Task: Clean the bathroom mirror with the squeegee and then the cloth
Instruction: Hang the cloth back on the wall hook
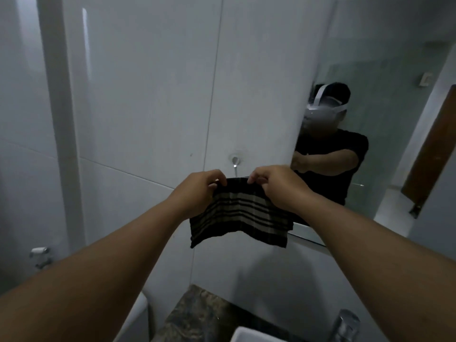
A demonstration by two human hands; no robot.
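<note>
Dark striped fabric, black with pale grey bands, makes up the cloth (240,213), which hangs spread between the two hands in front of the tiled wall, just beside the mirror's left edge. The left hand (201,187) pinches the cloth's upper left corner with curled fingers; the right hand (274,185) pinches the upper right corner likewise. Both forearms reach forward and upward from the lower frame. The cloth's lower edge hangs free and slightly uneven.

No legible writing, brand or label is observed on any item.

Surface and room: the wall (148,95) is faced with large pale glossy tiles with thin joints. A small chrome hook (235,162) projects from the wall just above the cloth's top edge. The mirror (385,134) occupies the right side and reflects a person in a black short-sleeved top wearing a white headset, a brown door and pale walls. A pale ledge (308,234) runs under the mirror. At lower left, a chrome fitting (40,255) is fixed to the wall. The counter (197,314) at the bottom is mottled dark stone.

Containers: a white basin (249,335) sits on the counter, only its corner in view, contents not visible. A chrome tap (344,324) stands just beside it to the right.
</note>
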